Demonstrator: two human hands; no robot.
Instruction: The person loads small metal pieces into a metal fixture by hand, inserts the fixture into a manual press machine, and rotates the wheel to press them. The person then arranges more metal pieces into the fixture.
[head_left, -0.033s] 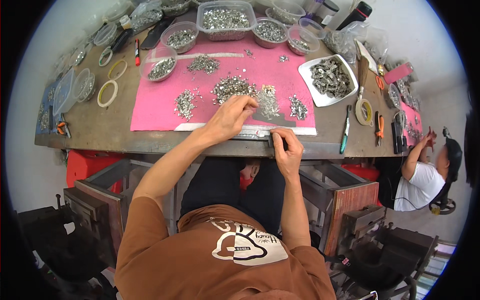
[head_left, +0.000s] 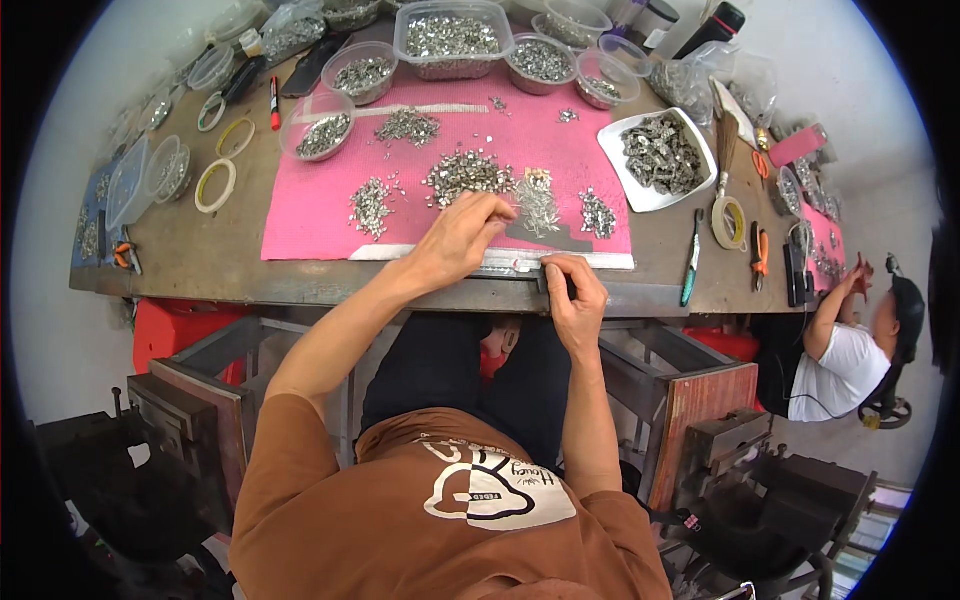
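Note:
My left hand (head_left: 458, 238) is over the front of the pink mat (head_left: 315, 215), its thumb and fingers pinched together. Whatever may be in that pinch is too small to make out. Just beyond its fingertips lies a heap of thin silver pins (head_left: 540, 212). To the right of it, my right hand (head_left: 578, 298) is closed at the table's front edge. Its thumb and fingers grip the right end of a narrow silver-and-dark bar (head_left: 508, 266), which lies along the edge between both hands. A flat grey piece (head_left: 560, 240) rests beside the pins.
Small metal pieces (head_left: 468, 175) lie heaped on the mat, with tubs (head_left: 450, 70) of them behind. A white dish (head_left: 610, 150) holds darker pieces. Right of the mat are a toothbrush (head_left: 692, 258), a tape roll (head_left: 728, 222) and pliers (head_left: 759, 260). Another person (head_left: 845, 365) sits at far right.

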